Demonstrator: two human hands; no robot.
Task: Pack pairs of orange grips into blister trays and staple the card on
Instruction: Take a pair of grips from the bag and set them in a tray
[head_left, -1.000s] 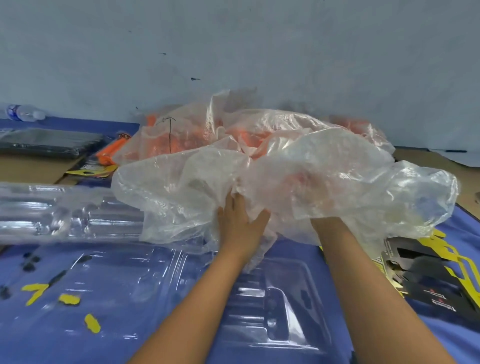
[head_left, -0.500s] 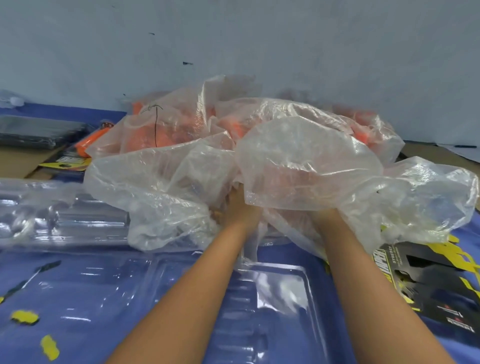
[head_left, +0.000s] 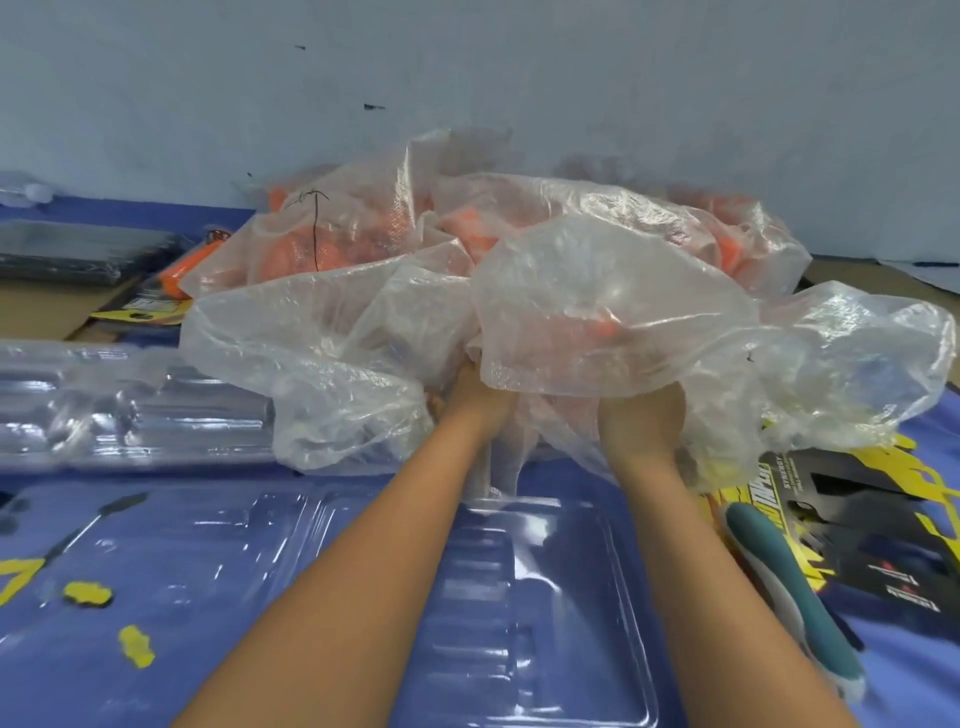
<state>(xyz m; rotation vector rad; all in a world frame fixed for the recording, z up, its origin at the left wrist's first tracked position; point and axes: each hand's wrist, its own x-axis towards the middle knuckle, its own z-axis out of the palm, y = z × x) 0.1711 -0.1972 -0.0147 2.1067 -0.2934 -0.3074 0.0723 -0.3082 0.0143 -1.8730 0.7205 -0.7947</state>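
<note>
Left of the plastic bag (head_left: 519, 312): stack of clear trays (head_left: 130, 410), one orange grip (head_left: 182, 267) on a yellow card beyond it. Nearer than the bag, flat on the blue cloth (head_left: 104, 545): one open tray (head_left: 519, 597). Left hand (head_left: 475, 392) and right hand (head_left: 641, 415) pushed in under the bag's loose folds, fingers hidden; grasp cannot be told. Orange grips (head_left: 467, 228) heaped inside the bag. Right of the bag: black-and-yellow cards (head_left: 872, 519), teal-handled tool (head_left: 784, 592) beside them.

Both hands, left hand (head_left: 475, 400) and right hand (head_left: 641, 423), reach into the plastic bag (head_left: 597, 291).
</note>
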